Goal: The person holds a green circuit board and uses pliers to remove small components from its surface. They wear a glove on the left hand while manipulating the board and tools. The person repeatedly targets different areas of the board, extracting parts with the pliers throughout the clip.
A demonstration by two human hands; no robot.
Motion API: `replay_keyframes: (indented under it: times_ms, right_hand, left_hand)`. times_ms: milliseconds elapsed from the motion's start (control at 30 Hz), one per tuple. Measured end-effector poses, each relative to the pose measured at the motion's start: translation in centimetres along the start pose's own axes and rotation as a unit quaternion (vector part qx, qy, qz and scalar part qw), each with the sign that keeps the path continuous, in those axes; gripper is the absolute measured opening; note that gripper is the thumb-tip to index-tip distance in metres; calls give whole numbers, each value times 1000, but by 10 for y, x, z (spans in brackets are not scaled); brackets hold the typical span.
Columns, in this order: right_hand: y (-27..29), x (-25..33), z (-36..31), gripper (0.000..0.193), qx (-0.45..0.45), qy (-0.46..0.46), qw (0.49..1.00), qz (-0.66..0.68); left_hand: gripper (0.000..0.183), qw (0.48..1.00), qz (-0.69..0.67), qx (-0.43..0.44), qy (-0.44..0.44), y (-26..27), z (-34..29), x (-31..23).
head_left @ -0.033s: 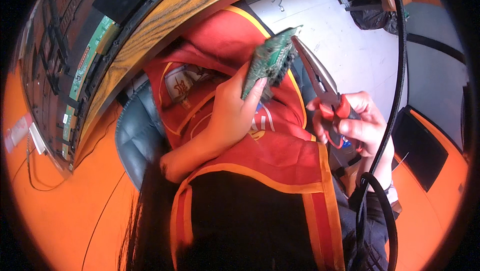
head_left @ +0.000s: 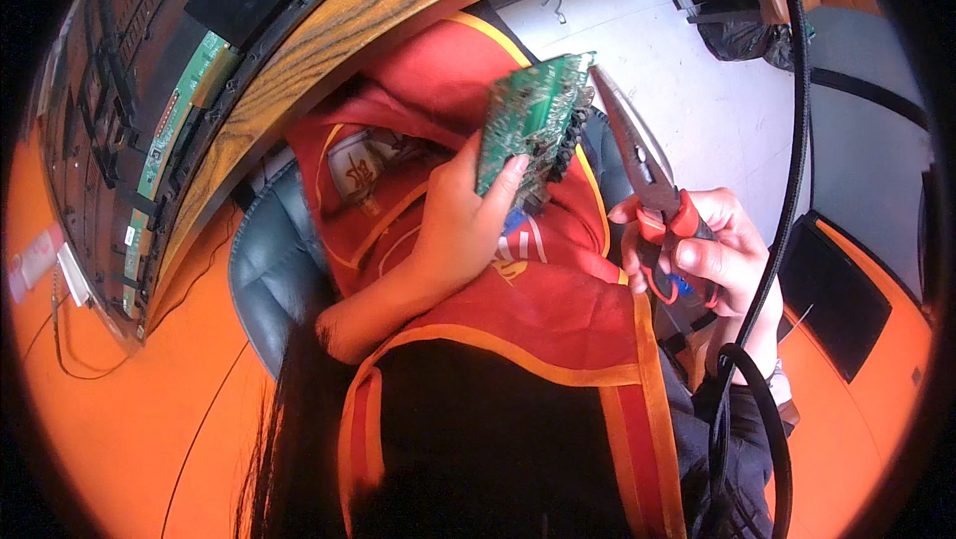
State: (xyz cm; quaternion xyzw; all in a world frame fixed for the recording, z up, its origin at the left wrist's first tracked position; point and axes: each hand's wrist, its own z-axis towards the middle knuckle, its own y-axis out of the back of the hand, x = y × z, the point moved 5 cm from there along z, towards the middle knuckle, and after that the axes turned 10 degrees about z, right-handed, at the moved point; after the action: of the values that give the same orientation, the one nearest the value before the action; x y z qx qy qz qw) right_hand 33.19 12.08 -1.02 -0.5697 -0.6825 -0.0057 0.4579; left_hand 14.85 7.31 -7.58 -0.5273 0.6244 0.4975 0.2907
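Observation:
My left hand is closed on the lower left edge of a green circuit board, thumb over its face. The board is tilted above my lap, with a row of dark parts along its right side. In my right hand is a pair of long-nose pliers with red handles, fingers wrapped round them. Their jaws point up and left, and the tip is at the board's upper right corner. Whether the tip grips the corner or only lies beside it, I cannot tell.
At the left, a wood-grain table edge carries a large dark panel with a green circuit strip. A black cable hangs down past my right hand. I wear a red apron; a dark padded seat shows beside it.
The board has turned so that more of its green face shows, and it looks sharper. The pliers have shifted very slightly, their tip still by the upper right corner.

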Motion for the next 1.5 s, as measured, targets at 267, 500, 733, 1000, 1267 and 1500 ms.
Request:
replay_keyframes:
  times_ms: [267,500,733,1000,1267,1500]
  right_hand:
    - [27,0,-2,45,-70,81,994,-32]
    - [29,39,20,32,-116,231,931,-259]
    - [3,36,60,24,-134,318,729,-591]
    - [15,42,47,30,-140,355,721,-579]
    - [11,30,73,32,-104,321,753,-565]
    - [1,30,72,30,-78,355,716,-597]
  left_hand:
    - [26,936,-333,78,85,8,9,6]
    - [28,918,-346,161,110,0,5,7]
    - [25,916,-327,206,108,-20,1,11]
    - [27,917,-335,194,102,-17,3,16]
    - [28,912,-350,198,84,-24,1,15]
    - [26,917,-336,200,76,-24,0,13]
